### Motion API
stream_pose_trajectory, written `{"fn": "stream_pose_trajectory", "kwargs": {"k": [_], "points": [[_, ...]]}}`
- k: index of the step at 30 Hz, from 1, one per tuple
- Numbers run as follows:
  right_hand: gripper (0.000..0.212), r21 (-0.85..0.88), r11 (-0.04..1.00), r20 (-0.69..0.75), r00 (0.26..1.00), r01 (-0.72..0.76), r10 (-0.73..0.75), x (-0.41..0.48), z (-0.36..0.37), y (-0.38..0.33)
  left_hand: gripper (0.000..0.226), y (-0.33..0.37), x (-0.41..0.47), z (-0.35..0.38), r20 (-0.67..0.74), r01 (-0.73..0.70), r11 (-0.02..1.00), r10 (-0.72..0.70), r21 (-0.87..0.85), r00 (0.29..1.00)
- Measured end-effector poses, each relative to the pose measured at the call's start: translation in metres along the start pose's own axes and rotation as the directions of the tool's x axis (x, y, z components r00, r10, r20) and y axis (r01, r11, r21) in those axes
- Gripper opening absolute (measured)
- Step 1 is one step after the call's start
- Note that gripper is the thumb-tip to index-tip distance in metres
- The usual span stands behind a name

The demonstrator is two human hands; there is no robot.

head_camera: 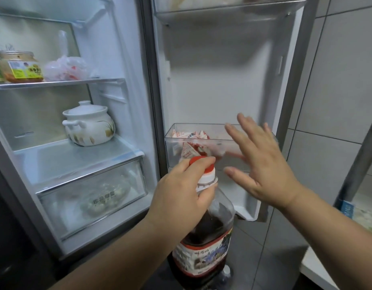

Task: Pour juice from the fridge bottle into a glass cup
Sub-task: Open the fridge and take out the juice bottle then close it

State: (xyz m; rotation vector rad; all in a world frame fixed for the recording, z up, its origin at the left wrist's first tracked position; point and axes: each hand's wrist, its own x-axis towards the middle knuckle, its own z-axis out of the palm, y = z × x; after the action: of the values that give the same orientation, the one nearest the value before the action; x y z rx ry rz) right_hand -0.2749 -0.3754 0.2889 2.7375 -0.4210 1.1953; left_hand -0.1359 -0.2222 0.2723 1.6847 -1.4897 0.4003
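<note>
Near, low centre: clear plastic bottle of dark red juice (204,248), red cap (198,161) on, held in front of the open fridge. Left hand (181,197) grips its neck, fingers curled round just under the cap. Right hand (262,164) just right of it, released, fingers spread, holding nothing. Farther: clear door bin (201,140) with small sachets (189,135). Far left: white lidded ceramic pot (89,124) on a shelf.
</note>
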Motion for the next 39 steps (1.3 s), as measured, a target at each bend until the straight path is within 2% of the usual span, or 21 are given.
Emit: {"fn": "stream_pose_trajectory", "kwargs": {"k": [5,9,11,13,19,25,29,34,36,37,39], "points": [[0.069,-0.237,0.969,-0.05,0.997,-0.076,0.066,-0.009,-0.009,0.062,0.048,0.026,0.016,0.016,0.069,0.044,0.997,-0.048,0.058,0.996],[0.072,-0.318,0.928,0.094,0.968,-0.193,0.233,-0.022,-0.007,0.107,0.045,0.049,0.029,0.033,0.04,0.072,0.993,-0.076,0.092,0.996],[0.073,-0.32,0.932,0.193,0.951,-0.173,0.243,-0.029,-0.002,0.123,0.046,0.061,0.034,0.044,0.028,0.094,0.989,-0.098,0.113,0.995],[0.071,-0.283,0.948,0.231,0.949,-0.147,0.217,-0.031,0.004,0.131,0.048,0.071,0.038,0.054,0.013,0.129,0.981,-0.132,0.142,0.991],[0.058,-0.12,0.988,0.143,0.983,-0.1,0.116,-0.028,0.011,0.133,0.05,0.098,0.037,0.077,-0.015,0.192,0.955,-0.193,0.228,0.981],[0.049,-0.004,1.0,0.028,0.999,-0.02,0.02,-0.034,0.015,0.115,0.051,0.116,0.02,0.073,-0.071,0.276,0.93,-0.267,0.243,0.961],[0.054,-0.011,0.998,-0.07,0.996,0.061,-0.062,-0.038,0.015,0.08,0.051,0.123,0.0,0.054,-0.101,0.312,0.914,-0.295,0.26,0.95],[0.061,-0.108,0.978,-0.087,0.978,0.179,-0.188,-0.035,0.012,0.028,0.051,0.118,-0.035,0.016,-0.154,0.347,0.889,-0.314,0.299,0.937],[0.065,-0.142,0.963,-0.144,0.958,0.228,-0.248,-0.038,0.008,0.015,0.051,0.113,-0.051,-0.001,-0.185,0.352,0.89,-0.309,0.289,0.933],[0.067,-0.153,0.965,-0.202,0.949,0.213,-0.241,-0.04,0.006,0.011,0.05,0.11,-0.059,-0.011,-0.215,0.359,0.889,-0.305,0.285,0.928],[0.071,-0.147,0.985,-0.312,0.941,0.088,-0.13,-0.043,0.002,0.008,0.051,0.104,-0.073,-0.031,-0.25,0.38,0.887,-0.318,0.262,0.914]]}}
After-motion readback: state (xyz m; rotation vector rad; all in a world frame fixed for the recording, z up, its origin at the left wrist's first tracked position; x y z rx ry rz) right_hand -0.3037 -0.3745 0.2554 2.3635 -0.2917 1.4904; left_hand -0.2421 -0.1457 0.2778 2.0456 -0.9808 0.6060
